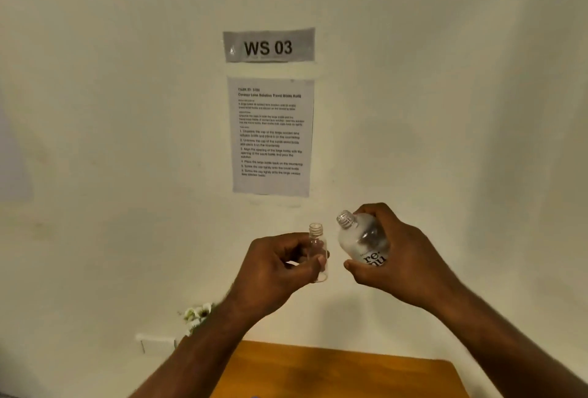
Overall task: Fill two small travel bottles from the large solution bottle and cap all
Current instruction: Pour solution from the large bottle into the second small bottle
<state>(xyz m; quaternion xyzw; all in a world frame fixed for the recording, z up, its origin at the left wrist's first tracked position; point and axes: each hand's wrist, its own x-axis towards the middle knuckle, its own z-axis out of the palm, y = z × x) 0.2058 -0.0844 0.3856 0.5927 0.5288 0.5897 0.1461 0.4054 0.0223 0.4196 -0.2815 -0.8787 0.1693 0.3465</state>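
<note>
My left hand (280, 267) holds a small clear travel bottle (317, 240) upright in the air, its threaded neck uncapped. My right hand (391, 254) grips the large solution bottle (361, 237), which is also uncapped and tilted with its mouth toward the upper left, close beside the small bottle's neck but apart from it. The large bottle is translucent white with a dark-lettered label near my thumb. No caps and no second travel bottle are in view.
A wooden tabletop (334, 372) lies below my arms against a white wall. A "WS 03" sign (269, 46) and an instruction sheet (270, 136) hang on the wall. White flowers (197, 315) show beside my left forearm.
</note>
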